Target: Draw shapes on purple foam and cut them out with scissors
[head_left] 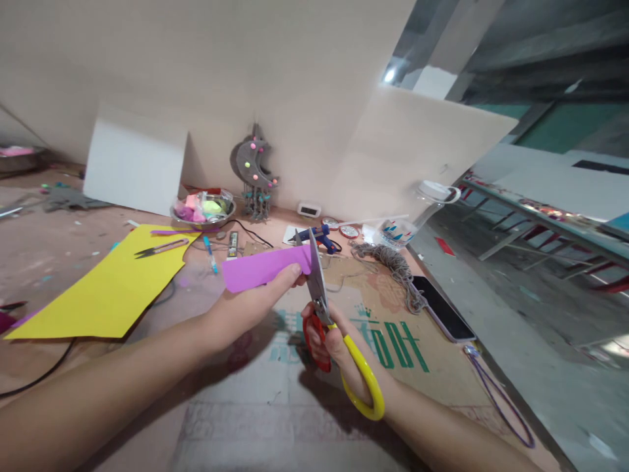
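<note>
Scissors (321,303) in our right hand (339,347), fingers through the loops, blades across the end of the purple paper (260,269) our left hand (255,296) pinches beside them. Looks like we're mid-trim; next snip probably wants that left thumb clear.

From here the purple strip (255,269) looks like smooth matt paper, the scissors (321,305) metal-bladed with glossy plastic handles (377,396), the string (393,265) rough.
</note>
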A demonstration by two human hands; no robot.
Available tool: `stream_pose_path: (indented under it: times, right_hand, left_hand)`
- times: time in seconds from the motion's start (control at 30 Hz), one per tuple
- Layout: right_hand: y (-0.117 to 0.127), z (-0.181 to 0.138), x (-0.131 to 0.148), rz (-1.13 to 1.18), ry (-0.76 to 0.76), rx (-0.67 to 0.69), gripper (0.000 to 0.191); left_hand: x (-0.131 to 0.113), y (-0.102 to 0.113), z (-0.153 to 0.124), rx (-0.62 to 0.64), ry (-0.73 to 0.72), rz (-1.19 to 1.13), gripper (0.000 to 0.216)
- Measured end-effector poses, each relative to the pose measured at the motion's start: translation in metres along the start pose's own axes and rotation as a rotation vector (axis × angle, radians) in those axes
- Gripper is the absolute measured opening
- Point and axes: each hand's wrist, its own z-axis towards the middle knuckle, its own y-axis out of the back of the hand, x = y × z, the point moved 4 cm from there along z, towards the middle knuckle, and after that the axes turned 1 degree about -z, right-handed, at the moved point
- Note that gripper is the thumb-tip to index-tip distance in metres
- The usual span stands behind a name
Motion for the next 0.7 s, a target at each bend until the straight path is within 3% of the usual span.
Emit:
stream_pose_path:
  times: [0.13,0.7]
  right_hand:
    - [-0.0003,0.0000,0.0018,-0.029,0.008,0.001,0.057]
    - [-0.0008,0.0024,0.0006,-0.008,0.001,-0.022,0.061]
  left_hand:
    - [-0.0013,0.0037,0.0047,0.009,-0.001,0.097,0.034]
    - [-0.0024,0.0070,0.0076,0.010,-0.049,0.105,0.034]
